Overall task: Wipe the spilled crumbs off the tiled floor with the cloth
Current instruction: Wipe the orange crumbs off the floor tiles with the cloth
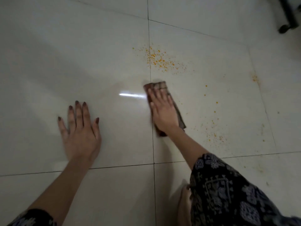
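Your left hand point(79, 128) lies flat on the tiled floor point(48, 62) at lower left of centre, fingers straight and spread, holding nothing. Just right of centre, your right hand point(161, 110) presses the folded cloth point(156, 86) down with straight fingers. Orange crumbs point(158, 58) scatter just above the cloth, with more specks point(215, 135) toward the right.

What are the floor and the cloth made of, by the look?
Floor: probably glazed ceramic or polished stone tile; glossy, mirrors a light streak, dark grout lines. Cloth: woven fabric, matte, checked, folded under the right hand; fibre unclear.
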